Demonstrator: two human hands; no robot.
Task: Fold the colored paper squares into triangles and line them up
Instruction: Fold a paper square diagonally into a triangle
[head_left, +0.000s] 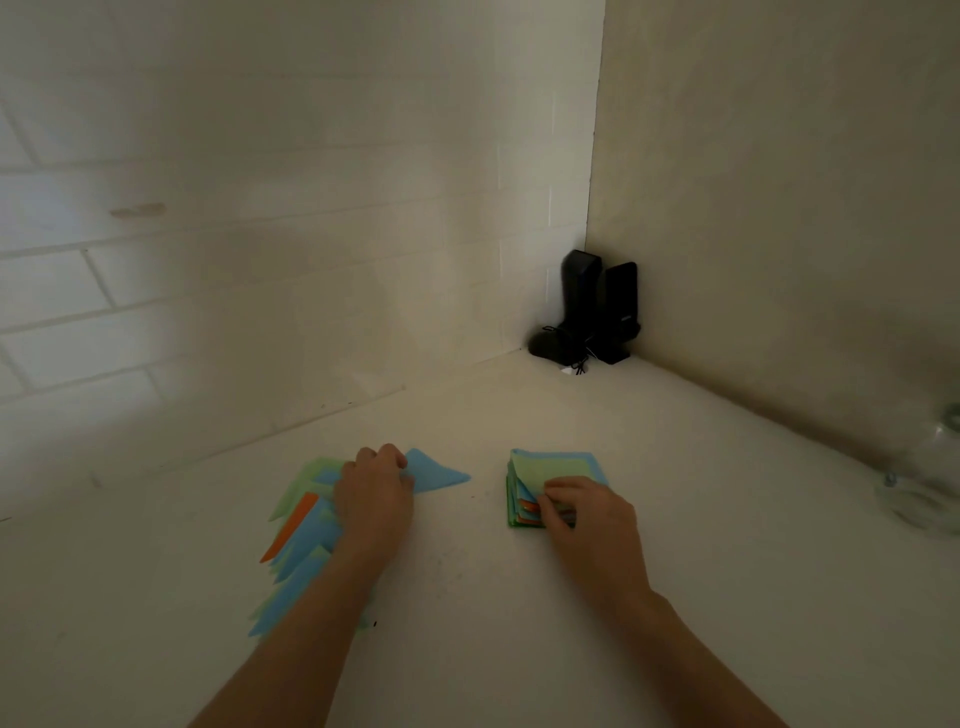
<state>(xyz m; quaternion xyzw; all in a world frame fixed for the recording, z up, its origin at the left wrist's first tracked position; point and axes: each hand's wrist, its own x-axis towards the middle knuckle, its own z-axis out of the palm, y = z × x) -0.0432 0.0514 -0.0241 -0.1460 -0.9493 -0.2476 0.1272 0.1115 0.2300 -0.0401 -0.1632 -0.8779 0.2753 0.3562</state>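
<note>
Wall on the left: pale tiled wall (208, 260) behind the desk; it meets a plain cream wall (779, 208) in a corner at upper right.
Row of folded triangles: overlapping folded paper triangles in blue, light green and one orange (298, 540) lie on the pale cream desk (467, 597), fanned in a line that runs from near the left forearm up to the left hand; their points face left.
Left hand: the left hand (375, 493) rests over the far end of the row, fingers curled, pinching the near edge of a blue folded paper triangle (434, 470); this triangle lies flat on the desk, its long point aimed right toward the stack.
Stack of squares: a stack of colored paper squares (550, 473), light green sheet on top, blue, orange and green edges showing at its side, sits on the desk right of the blue triangle and apart from it.
Right hand: the right hand (584, 512) lies on the near right corner of the stack, fingertips curled and gripping the edges of the sheets.
Corner: two upright black speakers (597, 306) with a tangle of black cord stand in the corner of the walls, well beyond the paper.
Far right: a clear glass object (930, 478), blurred, stands at the desk's right edge.
</note>
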